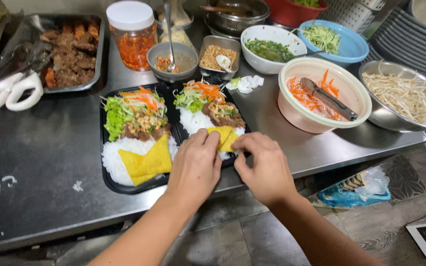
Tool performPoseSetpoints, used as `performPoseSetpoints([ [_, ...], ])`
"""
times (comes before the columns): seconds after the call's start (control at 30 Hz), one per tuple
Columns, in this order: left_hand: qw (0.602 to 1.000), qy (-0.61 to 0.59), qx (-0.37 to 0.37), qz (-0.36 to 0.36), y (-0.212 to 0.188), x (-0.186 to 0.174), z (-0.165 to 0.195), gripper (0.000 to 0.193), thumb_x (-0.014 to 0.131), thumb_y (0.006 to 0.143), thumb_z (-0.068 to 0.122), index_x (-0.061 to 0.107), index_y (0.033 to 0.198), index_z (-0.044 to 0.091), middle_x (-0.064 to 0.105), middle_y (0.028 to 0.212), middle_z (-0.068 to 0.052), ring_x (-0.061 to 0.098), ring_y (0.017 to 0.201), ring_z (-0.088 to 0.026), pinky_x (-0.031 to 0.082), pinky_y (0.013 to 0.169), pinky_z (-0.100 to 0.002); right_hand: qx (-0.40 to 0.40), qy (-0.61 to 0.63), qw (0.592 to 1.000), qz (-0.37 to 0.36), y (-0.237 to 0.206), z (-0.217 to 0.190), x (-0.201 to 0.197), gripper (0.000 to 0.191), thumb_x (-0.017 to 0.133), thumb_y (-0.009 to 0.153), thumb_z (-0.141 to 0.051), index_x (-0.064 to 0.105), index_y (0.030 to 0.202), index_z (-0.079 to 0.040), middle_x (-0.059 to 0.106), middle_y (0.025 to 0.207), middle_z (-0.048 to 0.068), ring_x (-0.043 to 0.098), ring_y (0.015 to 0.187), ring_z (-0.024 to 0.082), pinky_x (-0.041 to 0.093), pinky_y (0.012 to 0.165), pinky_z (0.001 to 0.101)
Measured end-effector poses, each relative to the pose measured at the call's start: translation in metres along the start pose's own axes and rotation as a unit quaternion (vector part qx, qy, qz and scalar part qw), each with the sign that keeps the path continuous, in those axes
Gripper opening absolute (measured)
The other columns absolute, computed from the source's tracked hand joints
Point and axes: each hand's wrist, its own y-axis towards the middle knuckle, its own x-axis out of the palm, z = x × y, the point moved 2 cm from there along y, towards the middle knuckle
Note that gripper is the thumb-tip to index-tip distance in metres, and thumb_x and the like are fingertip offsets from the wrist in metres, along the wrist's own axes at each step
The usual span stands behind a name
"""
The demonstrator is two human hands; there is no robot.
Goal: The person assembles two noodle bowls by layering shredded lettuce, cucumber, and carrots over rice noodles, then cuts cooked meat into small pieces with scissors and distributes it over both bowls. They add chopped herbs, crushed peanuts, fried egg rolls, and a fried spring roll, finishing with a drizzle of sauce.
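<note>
Two black meal trays stand side by side on the steel counter. The left tray point(109, 182) holds white noodles, lettuce, carrot shreds, grilled meat and two yellow triangular egg pieces point(146, 162). The right tray point(176, 118) has the same fill. My left hand point(195, 165) and my right hand point(265, 165) both pinch yellow egg pieces point(224, 135) at the near edge of the right tray, laying them on the noodles.
A pink colander point(356, 93) with carrot shreds and tongs, a steel bowl of bean sprouts point(405, 98), a blue basket of green shreds point(324, 37), a white bowl of herbs point(269, 49), a chilli jar point(133, 37), a peanut tin point(218, 54) and a meat tray point(72, 51) ring the trays.
</note>
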Motion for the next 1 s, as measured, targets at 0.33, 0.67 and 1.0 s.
performPoseSetpoints([
  [0.33, 0.990, -0.041, -0.125, 0.056, 0.006, -0.014, -0.010, 0.028, 0.067, 0.085, 0.004, 0.066, 0.113, 0.001, 0.059, 0.107, -0.020, 0.061, 0.098, -0.040, 0.048, 0.086, -0.049, 0.157, 0.056, 0.986, 0.011, 0.018, 0.017, 0.000, 0.018, 0.071, 0.083, -0.007, 0.074, 0.101, -0.006, 0.069, 0.088, 0.008, 0.065, 0.073, 0.019, 0.052, 0.067, 0.0324],
  [0.67, 0.996, -0.038, -0.083, -0.001, 0.006, -0.013, -0.013, 0.034, 0.074, 0.081, 0.004, 0.070, 0.114, 0.007, 0.058, 0.105, -0.017, 0.061, 0.098, -0.038, 0.048, 0.086, -0.047, 0.219, 0.042, 0.975, -0.004, 0.017, 0.024, 0.006, 0.020, 0.076, 0.080, -0.010, 0.078, 0.101, -0.009, 0.067, 0.085, 0.008, 0.062, 0.069, 0.016, 0.051, 0.062, 0.0320],
  [1.0, 0.980, 0.025, -0.116, 0.157, 0.039, -0.102, -0.065, 0.015, 0.077, 0.086, 0.006, 0.074, 0.100, 0.006, 0.066, 0.097, -0.012, 0.066, 0.085, -0.024, 0.054, 0.078, -0.036, 0.224, 0.191, 0.953, 0.078, 0.050, 0.048, -0.013, 0.022, 0.073, 0.090, -0.006, 0.070, 0.111, -0.001, 0.061, 0.081, -0.004, 0.049, 0.069, 0.003, 0.042, 0.062, 0.0186],
])
